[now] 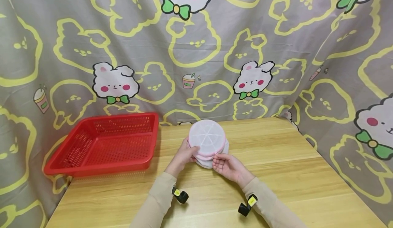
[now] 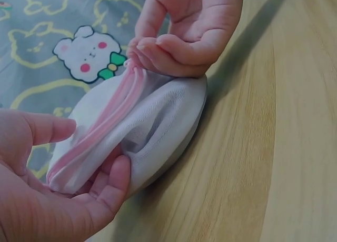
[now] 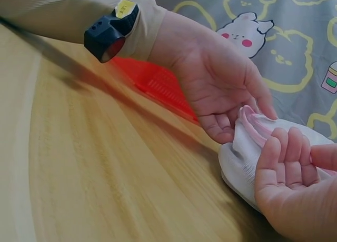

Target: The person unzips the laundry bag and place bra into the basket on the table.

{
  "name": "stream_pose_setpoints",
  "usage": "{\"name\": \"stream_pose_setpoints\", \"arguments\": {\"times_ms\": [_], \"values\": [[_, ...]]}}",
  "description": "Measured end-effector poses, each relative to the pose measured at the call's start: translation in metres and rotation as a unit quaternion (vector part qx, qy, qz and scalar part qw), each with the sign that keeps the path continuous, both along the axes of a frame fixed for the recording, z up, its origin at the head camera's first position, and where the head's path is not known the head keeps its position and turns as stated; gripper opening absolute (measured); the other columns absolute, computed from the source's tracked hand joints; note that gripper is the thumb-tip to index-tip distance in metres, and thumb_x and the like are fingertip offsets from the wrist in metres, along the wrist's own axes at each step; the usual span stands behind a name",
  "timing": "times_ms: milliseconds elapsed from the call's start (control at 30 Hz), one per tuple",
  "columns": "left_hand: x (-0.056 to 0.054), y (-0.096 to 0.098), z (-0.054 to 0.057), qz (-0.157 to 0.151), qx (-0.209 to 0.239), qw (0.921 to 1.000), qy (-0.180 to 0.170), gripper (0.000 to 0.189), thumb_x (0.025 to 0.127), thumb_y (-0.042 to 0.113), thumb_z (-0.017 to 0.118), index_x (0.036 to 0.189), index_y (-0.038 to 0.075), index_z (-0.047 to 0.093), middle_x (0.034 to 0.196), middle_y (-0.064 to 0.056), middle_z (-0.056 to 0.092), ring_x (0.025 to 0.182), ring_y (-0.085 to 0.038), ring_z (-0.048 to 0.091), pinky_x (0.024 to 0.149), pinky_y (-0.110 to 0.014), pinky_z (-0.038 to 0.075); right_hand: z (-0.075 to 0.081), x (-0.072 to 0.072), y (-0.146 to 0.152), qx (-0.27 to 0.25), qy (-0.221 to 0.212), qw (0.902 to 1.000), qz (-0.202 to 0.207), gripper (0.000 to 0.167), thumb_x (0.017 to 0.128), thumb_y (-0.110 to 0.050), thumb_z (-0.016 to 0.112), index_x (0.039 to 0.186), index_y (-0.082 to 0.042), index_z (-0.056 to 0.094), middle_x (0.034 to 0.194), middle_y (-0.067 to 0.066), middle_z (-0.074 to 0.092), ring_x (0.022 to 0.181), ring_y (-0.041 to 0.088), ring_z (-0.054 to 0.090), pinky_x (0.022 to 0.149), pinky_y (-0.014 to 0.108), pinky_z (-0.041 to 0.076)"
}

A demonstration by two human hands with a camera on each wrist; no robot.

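A round white mesh laundry bag [image 1: 207, 136] with pink trim stands tilted on the table before me, its ribbed circular face toward the head camera. My left hand [image 1: 183, 155] grips its left side, thumb at the upper face. In the left wrist view, the fingers of that hand tuck under the pink edging [image 2: 100, 123], into a fold of the mesh. At the bag's lower right, my right hand [image 1: 229, 167] pinches the end of the pink edging between thumb and fingertips. Its other fingers are curled in, as the right wrist view shows.
A red perforated plastic basket [image 1: 122, 149] sits at the left of the wooden table [image 1: 276, 183], near the back. Behind the table hangs a grey cartoon-print curtain [image 1: 208, 54], which also closes off the sides. Each sleeve carries a small black wrist camera [image 1: 182, 196].
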State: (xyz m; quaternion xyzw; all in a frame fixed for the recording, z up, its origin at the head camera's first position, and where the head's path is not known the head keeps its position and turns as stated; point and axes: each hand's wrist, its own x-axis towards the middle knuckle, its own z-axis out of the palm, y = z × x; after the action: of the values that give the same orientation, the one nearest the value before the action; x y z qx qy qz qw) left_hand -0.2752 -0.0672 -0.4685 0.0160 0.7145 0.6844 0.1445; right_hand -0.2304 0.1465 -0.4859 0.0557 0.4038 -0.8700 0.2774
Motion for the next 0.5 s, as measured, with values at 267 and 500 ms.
{"name": "stream_pose_setpoints", "arguments": {"times_ms": [267, 500], "values": [[0.0030, 0.0015, 0.0025, 0.003, -0.002, 1.0000, 0.002, 0.074, 0.094, 0.012, 0.057, 0.153, 0.003, 0.012, 0.129, -0.026, 0.047, 0.077, -0.018, 0.056, 0.062, -0.033, 0.052, -0.0018, 0.0006, -0.0029, 0.002, 0.002, 1.0000, -0.001, 0.033, 0.103, -0.011, 0.039, 0.086, -0.010, 0.067, 0.084, 0.002, 0.068, 0.082, 0.012, 0.064, 0.082, 0.025, 0.054], [0.0028, 0.0021, 0.0024, 0.019, 0.029, 0.9994, 0.006, 0.071, 0.093, 0.001, 0.054, 0.153, 0.002, 0.017, 0.135, -0.029, 0.045, 0.081, -0.018, 0.058, 0.065, -0.030, 0.053, 0.0001, 0.0024, -0.0041, 0.005, -0.001, 1.0000, 0.000, 0.033, 0.102, -0.011, 0.039, 0.086, -0.010, 0.068, 0.083, 0.002, 0.068, 0.081, 0.012, 0.064, 0.081, 0.025, 0.053]]}}
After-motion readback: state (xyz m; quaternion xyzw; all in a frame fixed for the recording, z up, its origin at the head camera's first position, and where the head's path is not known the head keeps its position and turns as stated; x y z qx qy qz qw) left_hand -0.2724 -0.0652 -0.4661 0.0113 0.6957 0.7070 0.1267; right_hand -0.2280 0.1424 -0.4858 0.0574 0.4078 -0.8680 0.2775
